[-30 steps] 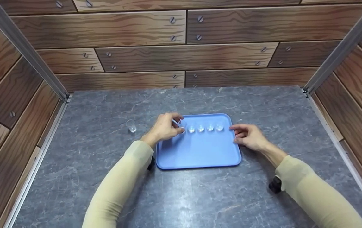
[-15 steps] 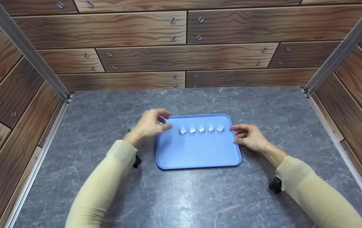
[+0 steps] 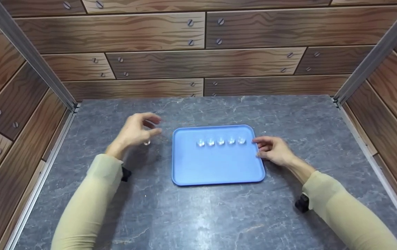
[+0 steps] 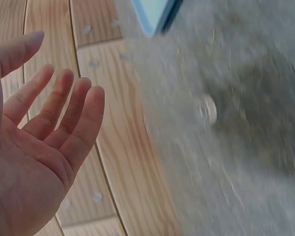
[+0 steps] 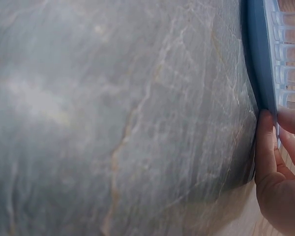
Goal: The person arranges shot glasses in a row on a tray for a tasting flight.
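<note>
My left hand (image 3: 136, 130) hovers over the table left of the tray, fingers apart and nothing between them. Partly behind its thumb stands a small clear plastic cup (image 3: 146, 142), which shows blurred in the left wrist view as a cup (image 4: 210, 109) on the grey surface. On the blue tray (image 3: 219, 166), several small clear cups (image 3: 220, 140) form a straight row toward the far edge. My right hand (image 3: 275, 150) holds the tray's right rim; the right wrist view has its thumb and fingers (image 5: 292, 115) pinching that edge.
The grey marble-patterned table (image 3: 198, 215) extends around the tray. Wood-patterned panels (image 3: 157, 62) close off the back and both sides, with metal posts (image 3: 372, 52) at the corners.
The left hand has let go of the leftmost cup in the row and moved left off the tray, to the cup on the table. The right hand stays at the tray's rim.
</note>
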A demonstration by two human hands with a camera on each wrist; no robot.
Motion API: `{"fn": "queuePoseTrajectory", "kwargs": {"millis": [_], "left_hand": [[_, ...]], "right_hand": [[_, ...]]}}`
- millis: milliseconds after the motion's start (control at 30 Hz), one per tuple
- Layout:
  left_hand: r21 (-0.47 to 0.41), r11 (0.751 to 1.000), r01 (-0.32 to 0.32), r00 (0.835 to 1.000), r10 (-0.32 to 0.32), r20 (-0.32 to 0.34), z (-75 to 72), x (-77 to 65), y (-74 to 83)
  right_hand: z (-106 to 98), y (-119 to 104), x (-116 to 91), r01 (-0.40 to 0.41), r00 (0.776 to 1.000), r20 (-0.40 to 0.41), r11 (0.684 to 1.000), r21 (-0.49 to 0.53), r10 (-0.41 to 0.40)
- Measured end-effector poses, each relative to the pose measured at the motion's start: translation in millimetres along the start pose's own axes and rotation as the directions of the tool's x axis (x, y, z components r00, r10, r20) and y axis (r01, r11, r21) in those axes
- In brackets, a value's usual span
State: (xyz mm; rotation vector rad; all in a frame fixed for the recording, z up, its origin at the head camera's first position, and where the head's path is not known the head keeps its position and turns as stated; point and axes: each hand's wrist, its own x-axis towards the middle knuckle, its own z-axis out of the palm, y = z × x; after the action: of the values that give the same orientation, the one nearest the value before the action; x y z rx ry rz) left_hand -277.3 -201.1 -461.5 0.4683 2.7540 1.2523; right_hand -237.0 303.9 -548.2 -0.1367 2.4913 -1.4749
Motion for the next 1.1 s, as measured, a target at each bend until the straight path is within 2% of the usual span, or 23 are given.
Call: {"fn": "queuePoseTrajectory", "kwargs": {"millis": [167,367,533,667,767,1000,1100], "left_hand": [[0.007,0.997,0.073,0.997,-0.072,-0.031,-16.9,-9.2,-16.5],[-0.004,0.992,0.13,0.991,-0.13,-0.036,-22.4,-17.9,-40.0],[-0.034,0.99,0.14,0.989,-0.141,-0.046,-18.2,-23.5,-60.4],[-0.069,0.981,0.181,0.982,-0.184,-0.043,-12.8,-25.7,-70.3],[-0.093,0.97,0.224,0.973,-0.228,-0.036,-8.2,-26.3,-73.9],[-0.121,0.964,0.235,0.969,-0.242,-0.044,1.6,-25.7,-78.7],[-0.137,0.96,0.245,0.967,-0.252,-0.039,4.3,-25.7,-79.7]], "right_hand": [[0.2,0.3,-1.4,-0.003,1.0,0.004,1.0,0.03,0.003],[0.1,0.5,-1.9,0.0,1.0,-0.01,0.999,0.034,0.0],[0.4,-0.1,-1.4,-0.001,1.0,-0.006,1.0,0.022,0.001],[0.2,-0.8,-1.2,0.004,1.0,0.0,1.0,0.023,-0.004],[0.2,-0.8,-1.1,0.002,1.0,0.001,1.0,0.026,-0.002],[0.8,-0.7,-1.8,-0.009,1.0,-0.005,1.0,0.026,0.009],[1.4,0.2,-1.9,0.013,1.0,-0.007,1.0,0.021,-0.012]]}}
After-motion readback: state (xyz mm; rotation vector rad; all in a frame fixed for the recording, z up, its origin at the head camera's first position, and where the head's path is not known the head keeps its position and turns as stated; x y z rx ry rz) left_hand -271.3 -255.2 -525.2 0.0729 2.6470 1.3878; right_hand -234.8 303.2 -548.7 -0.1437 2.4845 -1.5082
